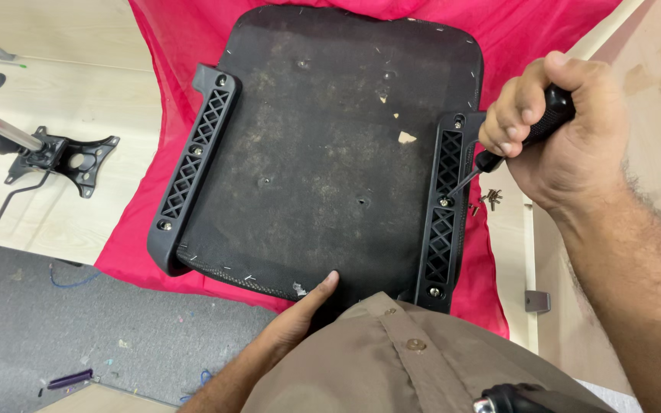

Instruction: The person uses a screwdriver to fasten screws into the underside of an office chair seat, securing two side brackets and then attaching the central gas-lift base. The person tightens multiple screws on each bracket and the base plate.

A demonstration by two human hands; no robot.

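my right hand (pixel 568 138) is clamped on a black screwdriver (pixel 533 130), tip at a screw in the right bracket (pixel 444 218) of the dusty black seat base (pixel 323 153) lying on red cloth (pixel 537 30). my left hand (pixel 296 321) presses flat, fingers unclenched, on its near edge. loose screws (pixel 490 199) lie just right.

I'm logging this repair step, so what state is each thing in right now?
chair seat: upside down on red cloth
right bracket: on seat, screws in
left bracket: on seat, screws in
screwdriver: gripped by right hand, tip at a bracket screw
left hand: pressed on seat edge
loose screws: lying on cloth
chair mechanism: detached, aside
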